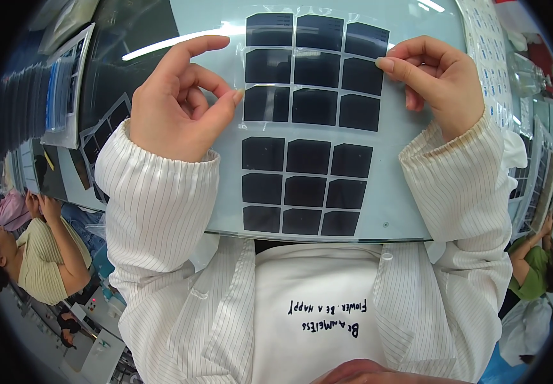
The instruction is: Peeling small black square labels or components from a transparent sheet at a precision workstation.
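Head cam: top sheet (pixel 317 68) w/ dark panels over glass counter (pixel 388 195), R hand (pixel 443 80) fingers clamped on its R edge, L hand (pixel 177 109) thumb + bent finger at L edge, index raised, can't tell if gripping, 2nd sheet (pixel 305 190) nearer body.

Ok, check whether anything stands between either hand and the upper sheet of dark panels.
Nothing visible does. The right hand pinches the upper sheet at its right edge; the left hand is at its left edge, with no object in between.
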Demonstrator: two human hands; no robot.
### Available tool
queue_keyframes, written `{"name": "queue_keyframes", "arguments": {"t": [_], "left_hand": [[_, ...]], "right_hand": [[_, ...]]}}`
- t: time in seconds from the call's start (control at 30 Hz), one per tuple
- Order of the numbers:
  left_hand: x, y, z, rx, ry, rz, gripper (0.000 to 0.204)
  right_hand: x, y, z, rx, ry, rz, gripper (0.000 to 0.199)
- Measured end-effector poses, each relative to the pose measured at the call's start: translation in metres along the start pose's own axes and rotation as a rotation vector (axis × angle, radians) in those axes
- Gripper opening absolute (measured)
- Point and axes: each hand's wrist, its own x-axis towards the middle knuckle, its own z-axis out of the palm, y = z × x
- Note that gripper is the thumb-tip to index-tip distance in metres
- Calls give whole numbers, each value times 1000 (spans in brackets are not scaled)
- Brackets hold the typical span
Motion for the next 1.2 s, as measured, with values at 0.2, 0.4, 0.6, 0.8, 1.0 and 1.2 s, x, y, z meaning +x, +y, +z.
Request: {"name": "queue_keyframes", "arguments": {"t": [0.2,0.4,0.6,0.8,1.0,1.2], "left_hand": [[0,1,0,-1,2,-3,54],[1,0,2,42,-5,45,56],[2,-1,5,109,21,126,55],[3,3,6,291,34,247,46],[16,2,4,623,100,659,42],[13,-2,13,710,-50,557,46]], "right_hand": [[0,0,0,-23,11,-1,19],[-2,1,4,-3,26,-21,14],[-4,8,8,-292,135,-259,13],[-7,5,11,-482,228,-412,13],[-15,7,20,-907,289,-558,44],[-27,-11,18,-1187,133,-377,76]]}}
